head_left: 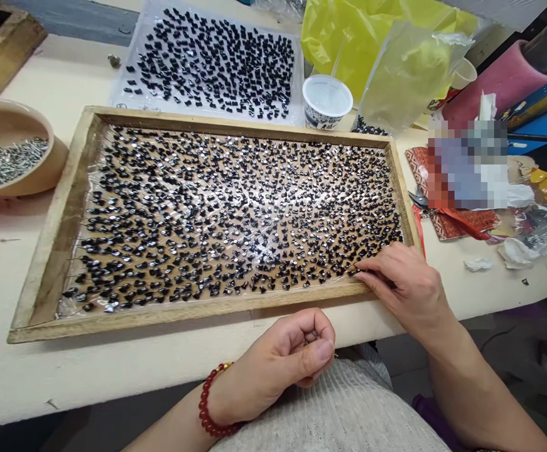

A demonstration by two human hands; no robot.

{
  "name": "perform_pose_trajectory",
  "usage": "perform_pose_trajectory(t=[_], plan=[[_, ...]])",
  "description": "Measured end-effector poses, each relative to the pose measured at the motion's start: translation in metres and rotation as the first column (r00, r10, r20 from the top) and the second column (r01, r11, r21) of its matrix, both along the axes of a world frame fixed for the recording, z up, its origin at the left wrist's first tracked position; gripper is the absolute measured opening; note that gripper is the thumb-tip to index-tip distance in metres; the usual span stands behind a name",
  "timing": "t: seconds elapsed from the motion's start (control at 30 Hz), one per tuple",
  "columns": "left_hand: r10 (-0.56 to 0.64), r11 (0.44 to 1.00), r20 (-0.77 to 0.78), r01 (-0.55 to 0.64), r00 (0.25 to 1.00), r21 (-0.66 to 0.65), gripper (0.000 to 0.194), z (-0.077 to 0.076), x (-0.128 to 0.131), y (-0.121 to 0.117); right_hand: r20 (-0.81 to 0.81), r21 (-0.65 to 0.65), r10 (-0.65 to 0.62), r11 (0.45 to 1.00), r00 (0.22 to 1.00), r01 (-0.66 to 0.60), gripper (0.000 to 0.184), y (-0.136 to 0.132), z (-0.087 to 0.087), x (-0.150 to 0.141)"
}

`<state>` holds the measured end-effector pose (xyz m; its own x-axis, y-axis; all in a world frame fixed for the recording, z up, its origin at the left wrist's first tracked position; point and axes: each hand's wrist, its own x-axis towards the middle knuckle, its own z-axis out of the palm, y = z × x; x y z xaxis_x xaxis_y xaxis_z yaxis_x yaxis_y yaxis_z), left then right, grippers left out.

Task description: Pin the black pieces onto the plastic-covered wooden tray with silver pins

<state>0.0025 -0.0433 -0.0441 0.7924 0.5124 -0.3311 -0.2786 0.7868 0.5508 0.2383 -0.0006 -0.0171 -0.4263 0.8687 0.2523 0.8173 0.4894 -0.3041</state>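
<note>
A shallow wooden tray (56,251) lies on the table, lined with clear film and covered with several rows of small glossy black pieces (235,207). My right hand (405,285) rests on the tray's near right corner, fingers pinched together at the black pieces there. My left hand (277,364), with a red bead bracelet on the wrist, hovers over my lap just below the table edge. Its fingers are curled round some small metal bits that I cannot make out.
A clear sheet with more black pieces (211,59) lies behind the tray. A tan bowl of small metal pins (9,157) sits at left. A white cup (327,100), yellow plastic bags (372,44), scissors (419,199) and clutter fill the right side.
</note>
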Motion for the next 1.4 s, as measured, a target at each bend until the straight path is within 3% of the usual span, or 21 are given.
perform_pose_trajectory(t=[0.17, 0.27, 0.37, 0.73, 0.87, 0.97, 1.07, 1.2, 1.4], plan=[[0.041, 0.999, -0.034, -0.042, 0.999, -0.01, 0.031, 0.003, 0.001, -0.001, -0.144, -0.079, 0.001, 0.997, 0.99, -0.013, 0.003, -0.01, 0.017, -0.006], [0.067, 0.998, -0.032, -0.067, 0.997, 0.019, 0.03, 0.005, 0.003, 0.0, -0.294, -0.204, 0.106, 0.964, 0.95, -0.17, 0.003, -0.024, 0.028, -0.017], [0.061, 0.998, -0.025, -0.06, 0.998, 0.028, 0.034, 0.006, 0.004, 0.003, -0.383, -0.245, 0.175, 0.927, 0.907, -0.283, 0.006, -0.034, 0.031, -0.028], [0.039, 0.997, -0.033, -0.037, 0.999, 0.064, 0.036, 0.007, 0.005, 0.004, -0.453, -0.246, 0.177, 0.917, 0.874, -0.314, 0.005, -0.036, 0.029, -0.036], [0.057, 0.998, -0.016, -0.057, 0.998, 0.018, 0.034, 0.005, 0.007, 0.003, -0.456, -0.248, 0.161, 0.922, 0.875, -0.298, 0.008, -0.032, 0.029, -0.033], [0.114, 0.993, -0.003, -0.114, 0.993, -0.022, 0.03, 0.004, 0.008, 0.001, -0.375, -0.159, 0.051, 0.98, 0.926, -0.119, 0.009, -0.021, 0.023, -0.026], [0.117, 0.993, -0.008, -0.117, 0.993, -0.03, 0.027, 0.003, 0.008, -0.001, -0.156, -0.026, -0.034, 0.999, 0.987, 0.03, 0.009, -0.008, 0.012, -0.019], [0.089, 0.996, -0.009, -0.089, 0.996, -0.019, 0.027, 0.003, 0.007, -0.001, 0.044, -0.007, 0.015, 1.0, 0.999, -0.015, 0.012, -0.002, 0.001, -0.018], [0.089, 0.996, -0.008, -0.089, 0.996, -0.006, 0.028, 0.003, 0.006, 0.0, 0.141, 0.056, 0.063, 0.996, 0.988, -0.071, 0.013, -0.001, 0.003, -0.023]])
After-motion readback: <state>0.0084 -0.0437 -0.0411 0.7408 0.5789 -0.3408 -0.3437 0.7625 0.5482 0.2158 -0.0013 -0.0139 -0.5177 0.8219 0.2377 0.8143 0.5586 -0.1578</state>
